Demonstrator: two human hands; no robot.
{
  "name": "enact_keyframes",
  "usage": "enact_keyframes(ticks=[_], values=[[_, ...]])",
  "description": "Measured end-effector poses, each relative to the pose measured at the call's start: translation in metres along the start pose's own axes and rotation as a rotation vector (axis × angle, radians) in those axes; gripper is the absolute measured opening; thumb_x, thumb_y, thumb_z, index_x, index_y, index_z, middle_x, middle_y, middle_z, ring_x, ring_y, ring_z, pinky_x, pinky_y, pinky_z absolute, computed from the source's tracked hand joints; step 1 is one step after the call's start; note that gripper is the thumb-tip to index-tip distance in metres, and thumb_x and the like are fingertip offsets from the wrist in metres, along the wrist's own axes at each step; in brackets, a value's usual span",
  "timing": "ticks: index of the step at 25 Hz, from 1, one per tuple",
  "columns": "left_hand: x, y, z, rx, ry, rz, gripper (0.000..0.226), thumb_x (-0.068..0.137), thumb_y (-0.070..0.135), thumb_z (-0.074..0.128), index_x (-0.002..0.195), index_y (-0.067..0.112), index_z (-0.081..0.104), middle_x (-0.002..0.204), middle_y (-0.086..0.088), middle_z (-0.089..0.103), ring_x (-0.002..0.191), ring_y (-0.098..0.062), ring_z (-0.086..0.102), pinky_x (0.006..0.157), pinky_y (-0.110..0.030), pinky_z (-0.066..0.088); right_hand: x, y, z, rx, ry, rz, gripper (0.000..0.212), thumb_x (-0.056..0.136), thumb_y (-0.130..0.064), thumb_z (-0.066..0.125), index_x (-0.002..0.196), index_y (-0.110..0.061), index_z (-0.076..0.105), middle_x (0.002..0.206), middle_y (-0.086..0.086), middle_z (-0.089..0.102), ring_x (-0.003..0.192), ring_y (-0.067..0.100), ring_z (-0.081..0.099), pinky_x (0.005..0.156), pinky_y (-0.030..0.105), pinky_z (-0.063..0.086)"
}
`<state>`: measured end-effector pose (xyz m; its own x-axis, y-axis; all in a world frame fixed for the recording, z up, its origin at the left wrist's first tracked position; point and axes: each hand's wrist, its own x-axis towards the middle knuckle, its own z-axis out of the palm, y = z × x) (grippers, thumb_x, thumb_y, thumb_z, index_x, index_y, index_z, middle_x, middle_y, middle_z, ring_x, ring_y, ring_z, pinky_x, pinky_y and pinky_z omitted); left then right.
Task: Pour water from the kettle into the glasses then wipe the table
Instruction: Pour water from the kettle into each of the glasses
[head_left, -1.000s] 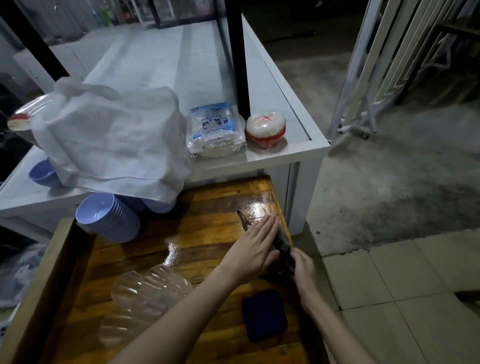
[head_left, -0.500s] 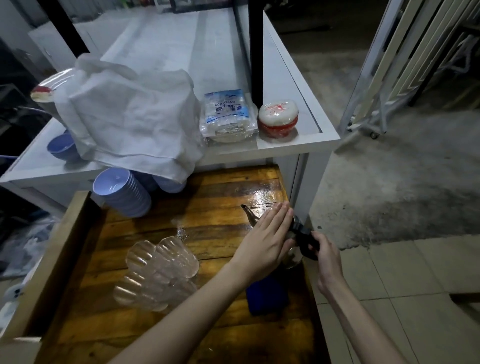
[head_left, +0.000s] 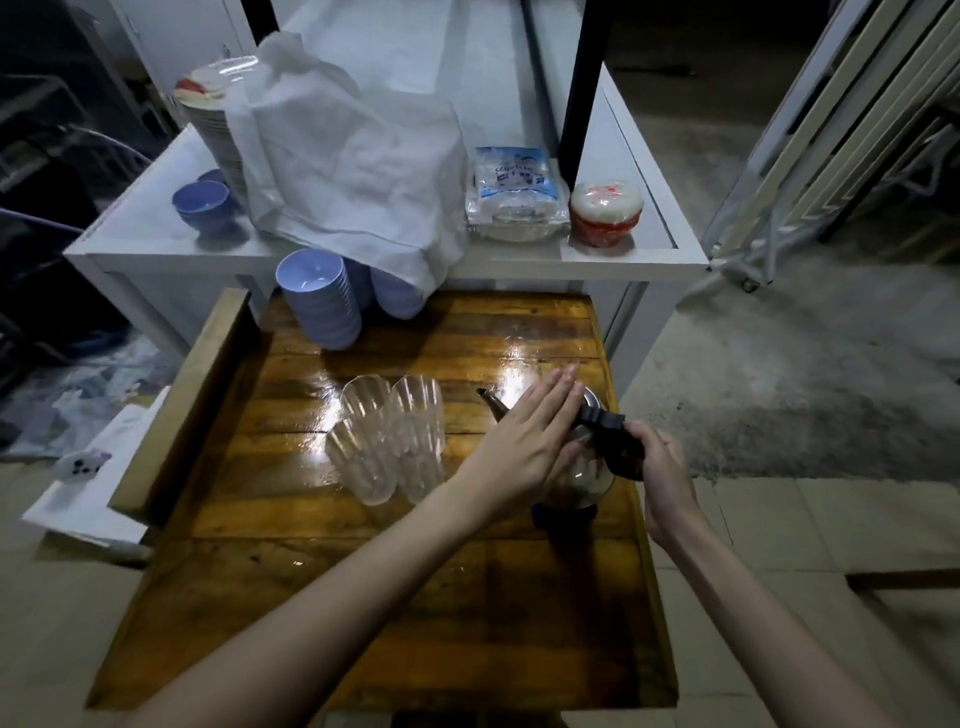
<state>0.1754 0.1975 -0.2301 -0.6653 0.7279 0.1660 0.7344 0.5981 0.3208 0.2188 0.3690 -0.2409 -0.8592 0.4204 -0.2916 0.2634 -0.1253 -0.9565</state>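
Wooden tabletop (head_left: 415, 597): glossy brown planks with bright glare at the far right.
Kettle (head_left: 584, 467): at the tabletop's right edge, about halfway along it, with a clear glass body, a metal lid and a black handle (head_left: 610, 434). Its lower body looks dark; whether that is liquid cannot be told.
Kettle direction: the thin spout (head_left: 491, 402) points left and slightly away, toward the glasses. The long axis, handle to spout, runs from the right edge inward across the tabletop.
Glasses (head_left: 389, 441): four clear ribbed tumblers, clustered and touching, stand upright just left of the spout near the middle of the tabletop. The wood shows straight through them.
Left hand (head_left: 524, 441): lies palm-down on the kettle lid, fingers straight and pressed together.
Right hand (head_left: 660, 462): at the right edge, fingers curled tight around the black handle.
Blue cloth (head_left: 563, 514): a corner shows under the kettle's near side; whether the kettle rests on it cannot be told.
Blue bowls (head_left: 324, 301): a nested stack leans at the far left of the tabletop, against the white counter (head_left: 597, 254).
Counter top: a white cloth (head_left: 353, 166) draped over a bulky shape, a stack of plates (head_left: 208, 104), small blue cups (head_left: 202, 202), a plastic bag (head_left: 514, 195) and a red-and-white tub (head_left: 605, 213).
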Motion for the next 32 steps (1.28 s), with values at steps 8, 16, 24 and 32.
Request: enact_keyframes(ticks=[8, 16, 24, 32], values=[[-0.058, -0.005, -0.014, -0.068, 0.018, 0.039, 0.061, 0.104, 0.034, 0.028, 0.152, 0.003, 0.007, 0.162, -0.013, 0.001, 0.15, -0.021, -0.006, 0.123, -0.034, -0.001, -0.059, 0.005, 0.027, -0.046, 0.025, -0.054, 0.027, 0.1, -0.018, 0.047, 0.089, -0.007, 0.07, 0.082, 0.008, 0.068, 0.076, 0.015, 0.064, 0.058, 0.018, 0.049], [-0.085, -0.016, -0.019, -0.105, 0.045, 0.036, 0.062, 0.103, 0.036, 0.023, 0.153, 0.005, 0.003, 0.162, -0.012, -0.002, 0.15, -0.019, -0.008, 0.123, -0.037, 0.003, -0.076, 0.004, 0.046, -0.093, 0.034, -0.093, 0.028, 0.099, -0.013, 0.049, 0.082, -0.003, 0.068, 0.077, 0.006, 0.066, 0.071, 0.011, 0.062, 0.054, 0.015, 0.049], [-0.091, -0.024, -0.021, -0.19, 0.019, 0.015, 0.064, 0.101, 0.039, 0.019, 0.153, 0.006, 0.0, 0.162, -0.011, -0.007, 0.15, -0.018, -0.012, 0.123, -0.035, 0.0, -0.075, -0.001, 0.053, -0.179, 0.016, -0.13, 0.027, 0.098, -0.015, 0.052, 0.083, -0.001, 0.068, 0.079, 0.012, 0.063, 0.076, 0.018, 0.06, 0.063, 0.026, 0.047], [-0.089, -0.023, -0.022, -0.267, 0.02, -0.001, 0.062, 0.105, 0.031, 0.027, 0.153, 0.008, -0.003, 0.162, -0.007, -0.011, 0.149, -0.014, -0.015, 0.122, -0.03, -0.004, -0.072, -0.006, 0.051, -0.224, 0.025, -0.147, 0.027, 0.097, -0.016, 0.054, 0.077, -0.004, 0.067, 0.074, 0.01, 0.059, 0.075, 0.02, 0.054, 0.066, 0.032, 0.043]])
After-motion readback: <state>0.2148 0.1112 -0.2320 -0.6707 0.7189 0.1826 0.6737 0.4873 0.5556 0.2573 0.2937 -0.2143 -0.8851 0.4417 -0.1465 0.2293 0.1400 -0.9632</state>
